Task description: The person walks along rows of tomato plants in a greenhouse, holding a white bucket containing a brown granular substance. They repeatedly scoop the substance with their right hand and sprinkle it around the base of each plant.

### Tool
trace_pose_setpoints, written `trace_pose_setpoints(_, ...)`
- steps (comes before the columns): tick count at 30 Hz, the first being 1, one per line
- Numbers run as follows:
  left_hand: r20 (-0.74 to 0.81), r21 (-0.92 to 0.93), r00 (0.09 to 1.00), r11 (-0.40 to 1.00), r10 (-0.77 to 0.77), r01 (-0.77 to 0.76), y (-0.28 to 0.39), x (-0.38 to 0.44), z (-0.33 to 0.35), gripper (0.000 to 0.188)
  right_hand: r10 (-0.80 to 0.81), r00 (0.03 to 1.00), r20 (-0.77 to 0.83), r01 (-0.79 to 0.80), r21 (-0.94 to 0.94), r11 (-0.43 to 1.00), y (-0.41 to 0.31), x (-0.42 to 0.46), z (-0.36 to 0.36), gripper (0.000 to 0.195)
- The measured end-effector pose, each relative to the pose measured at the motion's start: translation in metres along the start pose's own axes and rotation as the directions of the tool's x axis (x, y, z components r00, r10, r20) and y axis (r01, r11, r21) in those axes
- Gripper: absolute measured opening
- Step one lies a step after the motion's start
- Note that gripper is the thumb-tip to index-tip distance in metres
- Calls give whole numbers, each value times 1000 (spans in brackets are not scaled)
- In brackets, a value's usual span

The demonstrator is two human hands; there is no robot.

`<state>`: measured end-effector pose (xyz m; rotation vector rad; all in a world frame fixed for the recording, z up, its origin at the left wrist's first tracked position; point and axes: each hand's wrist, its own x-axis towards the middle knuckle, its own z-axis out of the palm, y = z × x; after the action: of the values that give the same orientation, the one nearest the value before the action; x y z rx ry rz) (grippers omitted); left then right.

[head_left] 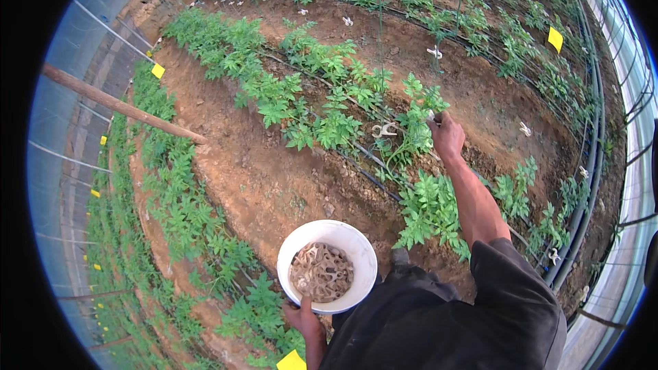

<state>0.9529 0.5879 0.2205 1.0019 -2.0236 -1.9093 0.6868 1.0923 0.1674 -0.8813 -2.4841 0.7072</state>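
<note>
My left hand (pixel 307 318) grips the near rim of a white plastic bucket (pixel 364 262), its thumb over the edge. Inside the bucket lies a heap of pale plastic plant clips (pixel 323 273). My right hand (pixel 448 133) is stretched out to the top of a young tomato plant (pixel 417 123), its fingers closed on a small white clip (pixel 431 115) beside the leaves. Another pale clip (pixel 384 130) lies on the soil just left of that plant. A thin green string (pixel 381 36) hangs down behind the row.
Black drip pipes (pixel 367 151) run along the planted rows. A wooden pole (pixel 123 108) slants in at the left. White clips (pixel 434 52) are scattered on the soil. Yellow sticky cards (pixel 555 39) hang around the rows. Thick grey hoses (pixel 596 149) lie along the right side.
</note>
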Motion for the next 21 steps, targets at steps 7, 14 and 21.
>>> trace_pose_setpoints(7,76,-31,997,999,20,-18,28,60,11,41,189,982,-26,-185,103,977,-32,-20,5,68)
trace_pose_setpoints(14,287,-83,957,997,31,-7,26,189,21,38,-280,956,89,240,314,919,-134,-191,12,17)
trace_pose_setpoints(21,570,-21,821,999,35,-28,114,295,44,39,-516,365,775,686,150,712,-294,-297,160,61)
